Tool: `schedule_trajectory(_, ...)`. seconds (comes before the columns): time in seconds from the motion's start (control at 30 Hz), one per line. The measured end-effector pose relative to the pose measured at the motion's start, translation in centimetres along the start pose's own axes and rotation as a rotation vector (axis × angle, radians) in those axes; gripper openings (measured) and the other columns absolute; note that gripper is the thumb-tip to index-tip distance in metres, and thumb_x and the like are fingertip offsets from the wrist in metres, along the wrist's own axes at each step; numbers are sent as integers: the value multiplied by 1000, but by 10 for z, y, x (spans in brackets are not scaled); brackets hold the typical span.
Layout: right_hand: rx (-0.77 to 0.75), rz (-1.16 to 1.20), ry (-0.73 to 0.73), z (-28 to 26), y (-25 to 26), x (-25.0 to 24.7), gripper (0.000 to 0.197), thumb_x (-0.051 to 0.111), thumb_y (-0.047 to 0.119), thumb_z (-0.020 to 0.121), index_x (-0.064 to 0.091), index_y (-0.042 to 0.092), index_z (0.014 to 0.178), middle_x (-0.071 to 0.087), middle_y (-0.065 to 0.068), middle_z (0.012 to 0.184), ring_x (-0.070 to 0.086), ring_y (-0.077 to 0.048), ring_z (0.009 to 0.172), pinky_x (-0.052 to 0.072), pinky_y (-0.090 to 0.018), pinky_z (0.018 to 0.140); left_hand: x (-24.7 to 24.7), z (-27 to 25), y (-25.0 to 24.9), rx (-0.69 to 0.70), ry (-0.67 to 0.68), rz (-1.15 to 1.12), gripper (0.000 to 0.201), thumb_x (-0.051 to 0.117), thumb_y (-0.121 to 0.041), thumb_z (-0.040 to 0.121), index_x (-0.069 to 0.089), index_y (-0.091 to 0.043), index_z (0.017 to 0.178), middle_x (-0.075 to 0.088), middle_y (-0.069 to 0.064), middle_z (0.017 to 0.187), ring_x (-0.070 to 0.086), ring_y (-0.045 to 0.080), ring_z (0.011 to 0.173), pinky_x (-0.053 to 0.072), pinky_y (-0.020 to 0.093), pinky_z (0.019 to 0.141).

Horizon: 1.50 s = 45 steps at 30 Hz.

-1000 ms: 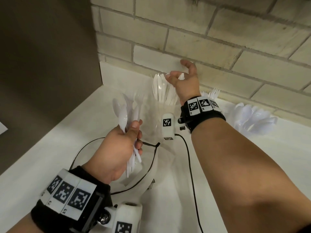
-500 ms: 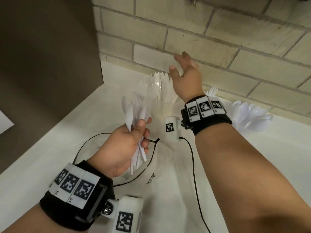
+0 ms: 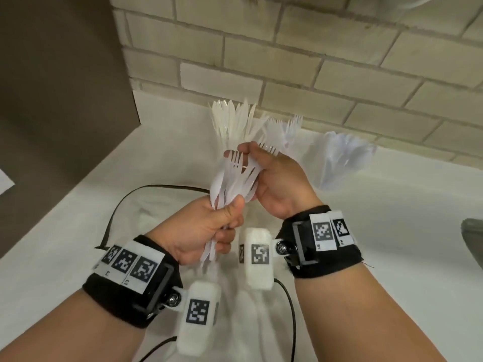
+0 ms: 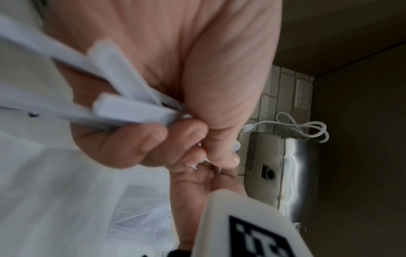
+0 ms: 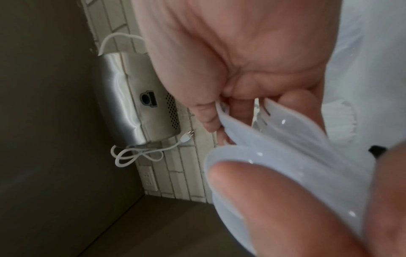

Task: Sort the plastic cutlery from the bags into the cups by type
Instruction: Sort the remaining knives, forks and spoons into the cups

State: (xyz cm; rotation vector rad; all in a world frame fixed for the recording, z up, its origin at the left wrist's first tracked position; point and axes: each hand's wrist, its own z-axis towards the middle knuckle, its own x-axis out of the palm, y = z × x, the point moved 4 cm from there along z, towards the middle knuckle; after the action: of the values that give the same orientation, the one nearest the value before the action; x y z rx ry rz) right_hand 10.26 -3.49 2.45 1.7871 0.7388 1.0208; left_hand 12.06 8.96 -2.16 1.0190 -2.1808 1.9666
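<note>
My left hand (image 3: 227, 218) grips a bundle of white plastic cutlery (image 3: 235, 178) by the handles, above a crumpled white bag (image 3: 146, 218) on the counter. My right hand (image 3: 252, 159) has thumb and fingers curled round the fork heads at the top of that bundle. In the left wrist view the handles (image 4: 131, 107) stick out of my closed fingers; the right wrist view shows fingers around white plastic heads (image 5: 285, 156). Three clear cups stand by the brick wall: knives (image 3: 232, 121), forks (image 3: 286, 130), spoons (image 3: 342, 158).
A dark grey panel (image 3: 65, 100) closes off the left side of the white counter (image 3: 392, 231). A black cable (image 3: 156, 188) loops over the bag. A grey appliance edge (image 3: 473, 239) shows at the far right; it appears as a steel box with a white cord (image 4: 285, 165).
My right hand left the knife cup by the wall, came back and took hold of the fork heads. My left hand raised the bundle up and to the right.
</note>
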Motion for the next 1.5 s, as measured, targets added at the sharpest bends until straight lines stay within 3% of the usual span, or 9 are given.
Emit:
schedule_trajectory(0.17,-125,-36,-79,-12,11,-5,23,44,27,101,61,14,92,75,-8,99,69,-20,92,49,-31,76,-3,-2,9,13,-103,37,44,56,-40,82,64,-11,114,43,-2,60,37,13,48,40,27,49)
schedule_trajectory(0.33,-400,140,-245,-23,51,-16,21,42,24,102,59,12,102,67,-7,63,71,-27,76,54,-36,78,-8,-4,9,20,-154,15,38,51,-35,90,62,-8,114,48,-1,62,47,15,55,51,28,56)
schedule_trajectory(0.47,-423,103,-268,-27,63,-17,11,50,26,98,58,18,97,44,-2,53,40,-18,37,44,-29,47,-12,-3,1,61,-232,12,28,50,-33,94,67,-12,102,53,0,73,55,14,61,56,34,67)
schedule_trajectory(0.6,-165,-365,-216,-18,26,-16,16,74,23,82,64,11,85,56,0,60,34,-11,38,30,-24,42,-10,3,-6,76,-260,-24,31,49,-33,95,67,-11,108,54,-2,77,56,13,61,56,33,67)
schedule_trajectory(0.73,-10,-437,-67,-15,-7,-10,21,77,26,79,67,8,81,66,0,65,34,-12,36,29,-23,42,-8,8,-10,82,-288,-54,31,51,-33,94,63,-8,109,57,1,76,58,14,57,58,36,69)
schedule_trajectory(0.97,-175,-307,-282,-11,5,-11,17,52,30,95,61,15,98,71,2,74,53,-16,65,37,-26,51,-11,11,-4,15,-302,-20,34,43,-32,99,64,-7,107,67,6,86,69,22,76,56,37,79)
schedule_trajectory(1.07,-290,-302,-340,-12,17,-12,23,43,29,100,54,11,108,64,0,64,60,-19,60,47,-31,58,-14,11,-4,19,-352,68,30,45,-32,99,64,-10,95,69,5,86,68,25,82,50,44,91)
schedule_trajectory(1.27,-193,-537,-254,-9,7,-4,41,71,50,79,53,14,85,48,2,64,40,-12,42,34,-22,41,-13,13,-7,73,-431,287,23,43,-30,100,58,-13,100,50,2,74,41,12,52,42,29,54)
schedule_trajectory(1.5,-88,-470,-281,-3,-3,-9,30,76,26,78,65,2,93,59,-7,75,40,-9,35,32,-20,40,-8,10,-7,77,-320,268,26,39,-28,101,58,-18,117,46,0,78,36,10,58,32,26,58)
